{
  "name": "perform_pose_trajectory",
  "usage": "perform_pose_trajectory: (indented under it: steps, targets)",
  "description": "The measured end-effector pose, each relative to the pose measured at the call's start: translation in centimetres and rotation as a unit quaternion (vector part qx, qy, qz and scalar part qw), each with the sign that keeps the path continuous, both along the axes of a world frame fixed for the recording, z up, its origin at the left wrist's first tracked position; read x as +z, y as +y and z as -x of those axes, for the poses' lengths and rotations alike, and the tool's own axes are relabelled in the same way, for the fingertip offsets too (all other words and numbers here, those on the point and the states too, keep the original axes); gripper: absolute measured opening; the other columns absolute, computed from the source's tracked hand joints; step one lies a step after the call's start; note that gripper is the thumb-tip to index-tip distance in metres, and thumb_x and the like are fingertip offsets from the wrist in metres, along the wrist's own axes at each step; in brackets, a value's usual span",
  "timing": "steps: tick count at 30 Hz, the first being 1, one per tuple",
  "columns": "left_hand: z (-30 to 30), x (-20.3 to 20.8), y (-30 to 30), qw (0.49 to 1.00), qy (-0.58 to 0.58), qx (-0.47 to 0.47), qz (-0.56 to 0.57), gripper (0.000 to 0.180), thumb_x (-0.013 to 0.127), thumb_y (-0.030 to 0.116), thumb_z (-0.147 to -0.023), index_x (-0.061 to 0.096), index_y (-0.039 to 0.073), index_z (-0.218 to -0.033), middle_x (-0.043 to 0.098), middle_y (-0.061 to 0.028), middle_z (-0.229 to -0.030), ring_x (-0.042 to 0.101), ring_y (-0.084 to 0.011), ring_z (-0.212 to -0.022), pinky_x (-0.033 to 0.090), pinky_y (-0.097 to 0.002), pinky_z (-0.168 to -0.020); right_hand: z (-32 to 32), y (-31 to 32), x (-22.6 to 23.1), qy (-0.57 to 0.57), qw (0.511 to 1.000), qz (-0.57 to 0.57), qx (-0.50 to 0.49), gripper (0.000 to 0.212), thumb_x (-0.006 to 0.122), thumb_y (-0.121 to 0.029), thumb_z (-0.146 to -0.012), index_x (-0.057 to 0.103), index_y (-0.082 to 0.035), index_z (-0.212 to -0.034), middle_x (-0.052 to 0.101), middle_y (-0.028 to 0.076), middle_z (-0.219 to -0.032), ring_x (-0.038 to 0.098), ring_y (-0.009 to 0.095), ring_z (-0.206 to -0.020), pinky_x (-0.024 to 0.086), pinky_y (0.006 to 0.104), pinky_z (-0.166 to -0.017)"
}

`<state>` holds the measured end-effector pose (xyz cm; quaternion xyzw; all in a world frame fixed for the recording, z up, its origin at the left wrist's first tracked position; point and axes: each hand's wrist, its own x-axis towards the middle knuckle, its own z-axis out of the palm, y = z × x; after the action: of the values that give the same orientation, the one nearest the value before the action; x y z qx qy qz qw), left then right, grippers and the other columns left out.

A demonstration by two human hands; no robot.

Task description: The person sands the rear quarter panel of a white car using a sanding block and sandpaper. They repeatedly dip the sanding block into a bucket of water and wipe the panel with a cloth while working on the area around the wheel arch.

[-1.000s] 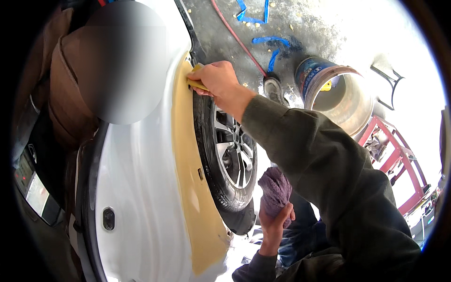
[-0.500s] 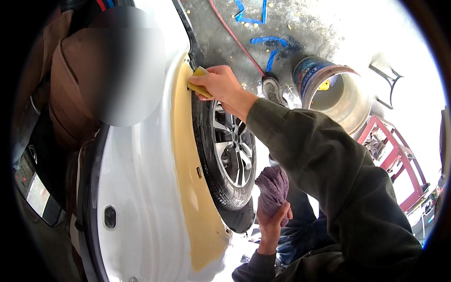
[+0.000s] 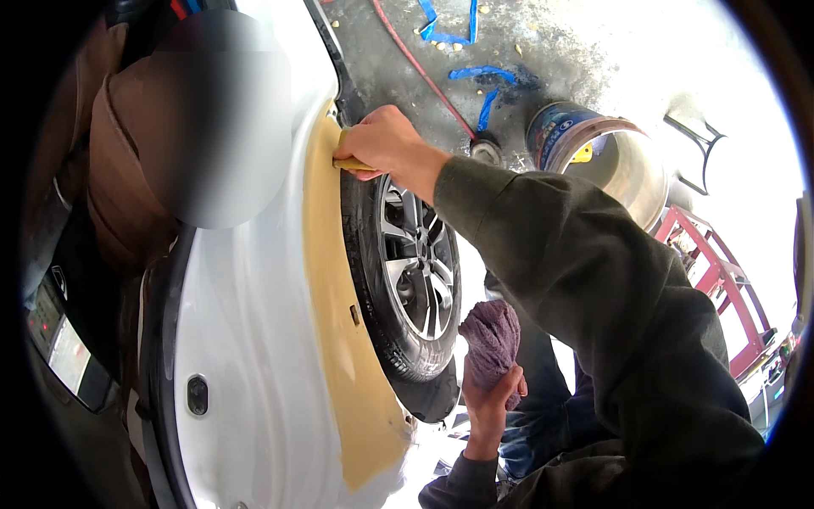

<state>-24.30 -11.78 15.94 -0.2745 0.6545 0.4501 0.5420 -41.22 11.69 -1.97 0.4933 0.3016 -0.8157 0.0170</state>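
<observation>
My right hand (image 3: pixel 388 142) reaches across to the upper end of a tan filler strip (image 3: pixel 343 373) along the wheel arch of a white car panel (image 3: pixel 254 339). Its fingers press a folded yellow sandpaper piece (image 3: pixel 353 165) on the strip's edge, just above the tyre. Lower down, my left hand (image 3: pixel 486 414) grips a bunched purple cloth (image 3: pixel 492 339), held up clear of the panel. Between the hands stands the wheel (image 3: pixel 420 263) with its silver spokes. A small dark slot (image 3: pixel 355 315) shows in the tan area.
An open bucket (image 3: pixel 623 165) stands on the floor beyond my right sleeve, with something yellow inside. A red hose (image 3: pixel 420 72) and blue tape strips (image 3: pixel 483 73) lie on the concrete. At the right is a red frame (image 3: pixel 712 280). A brown, partly blurred shape (image 3: pixel 127 153) fills the upper left.
My right hand has shifted slightly down and tilted, so the sandpaper now shows as a thin edge. The left hand with its purple cloth has hardly moved. The view has drifted slightly.
</observation>
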Motion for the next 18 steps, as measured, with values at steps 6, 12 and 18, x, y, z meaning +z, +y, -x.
perform_pose_trajectory:
  steps: [6,12,18]
  targets:
    - [-0.9,0.2,0.1,1.000,0.010,0.006,-0.006,0.039,0.065,-0.003,-0.084,0.046,-0.002,-0.118,0.058,-0.0102,-0.076,0.058,-0.0172,-0.060,0.047,-0.0300,-0.058,-3.7,0.6,-0.4,0.122,0.992,0.042,0.013,0.020,0.074,-0.010,-0.082,0.070,0.008,-0.089,0.067,0.011,-0.077,0.064,0.014,-0.062,0.051,0.0263,-0.052]
    - [-2.4,-0.5,-1.0,0.999,0.006,0.031,0.003,0.035,0.064,-0.002,-0.085,0.048,-0.003,-0.117,0.058,-0.0108,-0.074,0.057,-0.0183,-0.058,0.047,-0.0317,-0.056,-17.1,0.7,-0.8,-0.048,0.998,-0.042,-0.012,0.029,0.068,-0.027,-0.091,0.070,0.001,-0.096,0.061,0.002,-0.074,0.054,0.007,-0.062,0.039,0.0253,-0.052]
    - [-5.0,-0.5,0.4,0.996,0.021,0.087,-0.003,0.029,0.065,-0.001,-0.081,0.052,-0.001,-0.107,0.057,-0.0107,-0.074,0.056,-0.0203,-0.056,0.046,-0.0367,-0.053,-32.0,-0.6,-0.8,-0.223,0.967,-0.055,-0.110,0.030,0.068,-0.028,-0.088,0.067,0.001,-0.084,0.059,0.003,-0.066,0.054,0.010,-0.055,0.041,0.0284,-0.045]
